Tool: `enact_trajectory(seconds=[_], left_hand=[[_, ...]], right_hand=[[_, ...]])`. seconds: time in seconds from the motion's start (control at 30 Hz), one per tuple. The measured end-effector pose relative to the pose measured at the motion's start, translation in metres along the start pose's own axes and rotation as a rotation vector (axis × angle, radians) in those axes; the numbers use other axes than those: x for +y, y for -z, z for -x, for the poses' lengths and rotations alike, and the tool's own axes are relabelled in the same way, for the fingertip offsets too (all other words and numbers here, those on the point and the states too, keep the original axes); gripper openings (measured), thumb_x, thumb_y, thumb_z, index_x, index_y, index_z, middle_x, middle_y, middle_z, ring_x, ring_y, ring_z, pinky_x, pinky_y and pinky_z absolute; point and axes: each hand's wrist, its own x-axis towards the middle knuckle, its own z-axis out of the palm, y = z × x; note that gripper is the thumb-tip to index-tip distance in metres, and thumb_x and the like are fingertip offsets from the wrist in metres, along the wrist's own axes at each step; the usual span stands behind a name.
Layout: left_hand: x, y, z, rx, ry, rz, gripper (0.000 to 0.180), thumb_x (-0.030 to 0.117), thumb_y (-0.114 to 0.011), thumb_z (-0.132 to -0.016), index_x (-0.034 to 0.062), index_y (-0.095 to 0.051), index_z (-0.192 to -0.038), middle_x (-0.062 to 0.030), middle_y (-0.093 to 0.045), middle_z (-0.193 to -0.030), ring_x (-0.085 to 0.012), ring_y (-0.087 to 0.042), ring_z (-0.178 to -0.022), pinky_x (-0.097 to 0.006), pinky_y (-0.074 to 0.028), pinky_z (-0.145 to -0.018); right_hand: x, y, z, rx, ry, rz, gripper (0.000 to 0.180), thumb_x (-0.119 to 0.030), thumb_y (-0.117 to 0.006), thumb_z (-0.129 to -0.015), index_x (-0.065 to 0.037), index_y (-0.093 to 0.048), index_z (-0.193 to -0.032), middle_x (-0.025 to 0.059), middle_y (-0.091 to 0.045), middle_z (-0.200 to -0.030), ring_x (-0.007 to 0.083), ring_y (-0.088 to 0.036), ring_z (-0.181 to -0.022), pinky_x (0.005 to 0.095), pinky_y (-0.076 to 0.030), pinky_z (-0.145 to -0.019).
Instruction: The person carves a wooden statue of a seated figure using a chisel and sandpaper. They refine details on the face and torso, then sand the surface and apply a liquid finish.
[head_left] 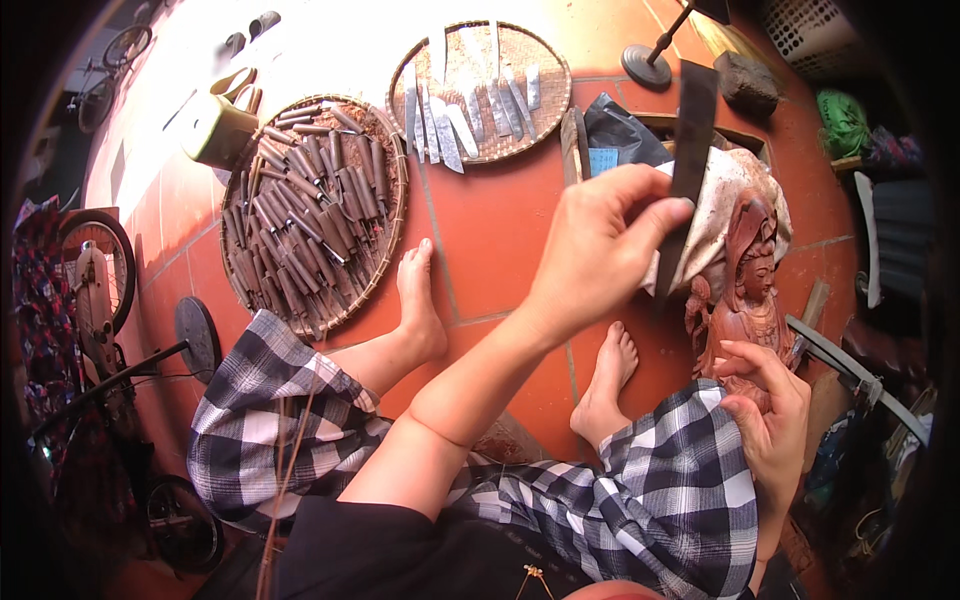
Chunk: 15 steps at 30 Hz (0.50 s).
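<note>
Reddish wood statue (745, 300) upright on tile floor, R of feet. Left hand (600, 250) pinches dark flat blade (688, 150) w/ white cloth (715, 205) at statue's head. Right hand (770, 415) curled round statue base. Small blue label (603, 160) on black bag (620, 130) behind.

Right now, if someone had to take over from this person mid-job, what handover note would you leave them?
Left hand: pinches a dark flat blade upright, its lower end against the cloth draped over the carved wooden statue.
Right hand: grips the statue at its base, steadying it upright on the red tile floor.
Nearby: round woven tray of carving tools beyond the left foot; second woven tray of flat metal blades farther out.
Done: figure largely shaped, face and robes visible.
Left: how much scraping remains cannot be told.
</note>
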Motion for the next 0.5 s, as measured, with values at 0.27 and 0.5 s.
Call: enact_trajectory(seconds=[0.27, 0.5], left_hand=[[-0.146, 0.167, -0.117, 0.377, 0.359, -0.883, 0.026, 0.027, -0.074, -0.084, 0.0013, -0.076, -0.090, -0.0190, -0.071, -0.076, -0.0320, -0.071, -0.076, -0.041, -0.053, -0.076], [-0.201, 0.149, -0.209, 0.254, 0.319, -0.901, 0.029, 0.031, -0.078, -0.081, 0.0026, -0.077, -0.087, -0.0179, -0.072, -0.077, -0.0309, -0.071, -0.077, -0.041, -0.054, -0.078]], right_hand=[[0.007, -0.016, 0.004, -0.400, 0.081, 0.186, 0.030, -0.018, -0.076, -0.080, -0.002, -0.067, -0.104, 0.0131, -0.066, -0.085, 0.0323, -0.065, -0.071, 0.0381, -0.051, -0.062], [0.027, -0.014, 0.000, -0.402, -0.061, 0.149, 0.027, -0.016, -0.075, -0.081, -0.002, -0.067, -0.102, 0.0133, -0.067, -0.086, 0.0324, -0.065, -0.072, 0.0383, -0.051, -0.062]])
